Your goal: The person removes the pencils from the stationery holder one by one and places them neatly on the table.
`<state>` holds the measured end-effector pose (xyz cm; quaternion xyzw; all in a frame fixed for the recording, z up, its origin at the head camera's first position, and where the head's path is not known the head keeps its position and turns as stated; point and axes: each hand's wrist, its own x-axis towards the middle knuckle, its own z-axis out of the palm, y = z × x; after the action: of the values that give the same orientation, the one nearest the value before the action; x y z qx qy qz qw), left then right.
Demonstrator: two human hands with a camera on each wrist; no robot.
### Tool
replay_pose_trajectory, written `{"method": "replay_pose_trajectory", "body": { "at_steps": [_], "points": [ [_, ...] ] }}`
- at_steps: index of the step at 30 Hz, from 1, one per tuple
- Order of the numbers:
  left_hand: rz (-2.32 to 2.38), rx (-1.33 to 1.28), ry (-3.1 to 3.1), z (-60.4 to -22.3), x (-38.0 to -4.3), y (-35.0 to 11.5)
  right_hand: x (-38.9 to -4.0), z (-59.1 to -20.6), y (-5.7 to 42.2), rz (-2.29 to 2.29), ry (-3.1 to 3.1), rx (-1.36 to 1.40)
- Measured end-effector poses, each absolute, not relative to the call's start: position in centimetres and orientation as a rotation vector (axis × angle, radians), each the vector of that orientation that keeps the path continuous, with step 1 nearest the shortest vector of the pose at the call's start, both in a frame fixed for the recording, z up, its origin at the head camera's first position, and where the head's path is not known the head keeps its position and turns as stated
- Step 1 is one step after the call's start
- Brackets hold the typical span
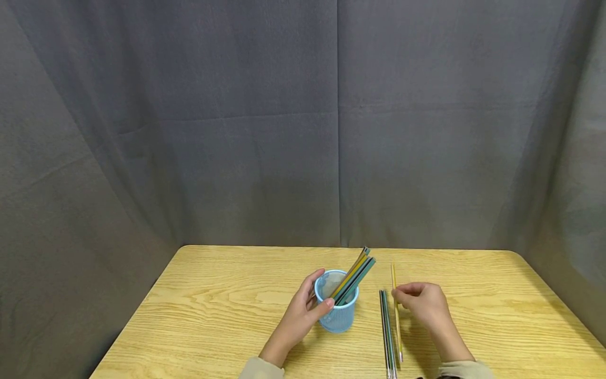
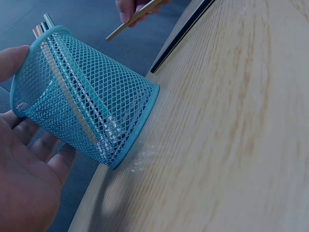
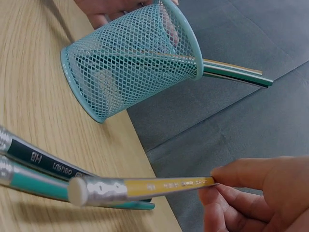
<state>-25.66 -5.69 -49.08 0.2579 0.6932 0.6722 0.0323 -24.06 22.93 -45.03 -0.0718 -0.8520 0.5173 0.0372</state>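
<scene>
Left grip (image 1: pixel 300 310) holds pale-blue cylindrical mesh cup (image 1: pixel 337 318), best kept steady | green, yellow and dark pencils (image 1: pixel 358 278) lean right inside | slim black pencil (image 1: pixel 384 326) and green pencil (image 1: pixel 389 326) lie on wood-grain counter (image 1: pixel 213 316) | yellow painted pencil (image 1: pixel 398 326) beside them, clearance hard to judge | right grip (image 1: pixel 426 305) pinches it, best kept firm

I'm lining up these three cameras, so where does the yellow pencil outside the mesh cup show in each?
Head: low, right of centre, the yellow pencil pinched in the right grip.
Left wrist: at the top edge, slightly left of centre, partly out of frame.
Right wrist: below centre, eraser end nearest the camera.
Shared landmark: the blue mesh cup, left of the pencil in the head view, above it in the right wrist view.
</scene>
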Motion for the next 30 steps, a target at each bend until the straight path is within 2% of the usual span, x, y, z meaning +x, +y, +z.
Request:
{"method": "replay_pose_trajectory", "body": {
  "at_steps": [30],
  "points": [
    [2.063, 0.809, 2.151, -49.1, -25.8, -5.8, -24.4, -48.0, 22.8, 1.622, -2.659, -0.256]
  ]
}}
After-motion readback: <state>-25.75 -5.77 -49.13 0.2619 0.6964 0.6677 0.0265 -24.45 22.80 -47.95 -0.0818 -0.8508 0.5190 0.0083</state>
